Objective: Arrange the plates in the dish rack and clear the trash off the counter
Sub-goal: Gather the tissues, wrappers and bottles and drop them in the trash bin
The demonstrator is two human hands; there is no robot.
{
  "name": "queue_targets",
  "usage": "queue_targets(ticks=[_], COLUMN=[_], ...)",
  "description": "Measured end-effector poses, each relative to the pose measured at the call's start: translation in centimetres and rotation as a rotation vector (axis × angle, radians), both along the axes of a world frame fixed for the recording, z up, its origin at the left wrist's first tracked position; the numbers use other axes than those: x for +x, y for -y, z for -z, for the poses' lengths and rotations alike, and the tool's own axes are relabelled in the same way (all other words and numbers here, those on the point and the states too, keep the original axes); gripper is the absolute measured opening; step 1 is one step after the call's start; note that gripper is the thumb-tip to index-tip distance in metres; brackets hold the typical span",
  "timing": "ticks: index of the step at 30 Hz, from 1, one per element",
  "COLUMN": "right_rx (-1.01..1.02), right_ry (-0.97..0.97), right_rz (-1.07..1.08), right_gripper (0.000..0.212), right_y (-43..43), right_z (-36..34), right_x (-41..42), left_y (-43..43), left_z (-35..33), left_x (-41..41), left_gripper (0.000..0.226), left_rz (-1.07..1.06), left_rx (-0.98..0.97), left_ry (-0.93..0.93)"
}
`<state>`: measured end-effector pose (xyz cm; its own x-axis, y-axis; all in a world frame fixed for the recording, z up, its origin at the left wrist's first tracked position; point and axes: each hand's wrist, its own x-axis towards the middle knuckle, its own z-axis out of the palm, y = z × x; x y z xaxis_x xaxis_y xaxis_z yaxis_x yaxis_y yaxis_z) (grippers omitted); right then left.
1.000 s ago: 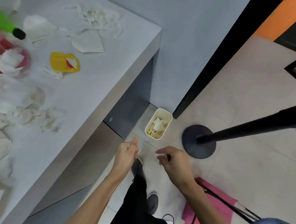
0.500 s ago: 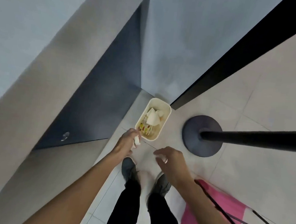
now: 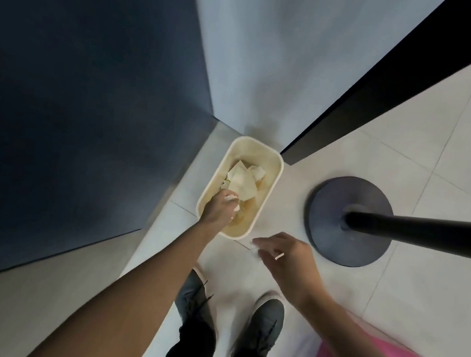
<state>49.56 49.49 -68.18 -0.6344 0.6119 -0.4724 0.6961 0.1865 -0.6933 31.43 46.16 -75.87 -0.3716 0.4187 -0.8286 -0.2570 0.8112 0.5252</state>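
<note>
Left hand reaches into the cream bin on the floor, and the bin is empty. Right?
Not quite. The head view shows the bin is not empty: scraps lie in it. The left hand does reach into it on the floor.

Scraps (image 3: 233,199) in left hand (image 3: 216,211) blurred (pole (image 3: 424,235) cropped right).

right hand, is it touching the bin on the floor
Apart. The head view shows a strip of floor tile between the right hand and the near rim of the bin. The left hand is over the bin.
</note>
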Motion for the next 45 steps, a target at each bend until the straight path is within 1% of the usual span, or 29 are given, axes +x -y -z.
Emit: queue_targets(ticks=[3,5,7,10,12,14,16,18,20,22,23,25,33,39,41,45], right_rx=[-0.005,-0.022,-0.003,0.029,0.034,0.040,0.033,0.054,0.070,0.059,0.045,0.031,-0.042,-0.111,-0.118,-0.126], right_ry=[0.007,0.049,0.085,0.087,0.105,0.125,0.120,0.105,0.137,0.227,0.266,0.314,0.320,0.263,0.232,0.192], right_rz=[-0.011,0.027,0.037,0.021,0.007,-0.005,0.015,0.039,0.014,-0.067,-0.102,-0.150,-0.238,-0.235,-0.272,-0.381], right_gripper=[0.026,0.025,0.029,0.023,0.021,0.023,0.025,0.030,0.044,0.058,0.062,0.061,0.031,0.026,0.027,0.027], right_y=[-1.1,-2.0,-3.1,-4.9,-6.1,-6.9,-7.3,-7.8,-8.3,-8.6,-8.6,-8.4,-4.0,0.0,1.5,3.9], right_z=[2.2,3.2,4.3,5.1,5.5,5.8,6.1,6.3,6.4,6.4,6.3,5.7,0.2,-6.6,-9.8,-17.0], right_x=[-0.2,-0.7,-1.4,-3.1,-4.5,-5.6,-6.7,-7.9,-8.9,-9.5,-9.5,-9.1,-6.7,-3.7,-2.8,-1.2], left_y=[-0.8,-1.1,-1.0,0.1,1.1,2.0,2.7,3.1,3.4,3.8,3.9,4.2,6.3,9.7,11.4,15.3], left_z=[2.0,2.9,3.5,3.8,3.3,2.6,1.6,0.9,0.4,-0.2,-0.6,-1.6,-6.9,-14.5,-17.5,-24.7], left_x=[0.4,0.4,0.5,0.6,0.3,-0.2,-0.7,-1.0,-1.1,-1.2,-1.3,-1.3,0.1,3.7,4.8,6.7], left_gripper=[0.037,0.043,0.041,0.021,0.012,0.017,0.020,0.021,0.022,0.021,0.021,0.018,0.016,0.012,0.011,0.019], left_rz=[0.075,0.103,0.069,-0.056,-0.166,-0.237,-0.273,-0.287,-0.293,-0.282,-0.270,-0.235,-0.208,-0.177,-0.130,-0.094], left_rx=[-0.049,-0.100,-0.099,-0.029,0.021,0.060,0.100,0.112,0.103,0.079,0.065,0.047,0.014,-0.013,-0.018,0.056], left_ry=[0.090,0.107,0.103,0.077,0.109,0.153,0.156,0.145,0.134,0.123,0.116,0.103,0.061,-0.033,-0.078,-0.149])
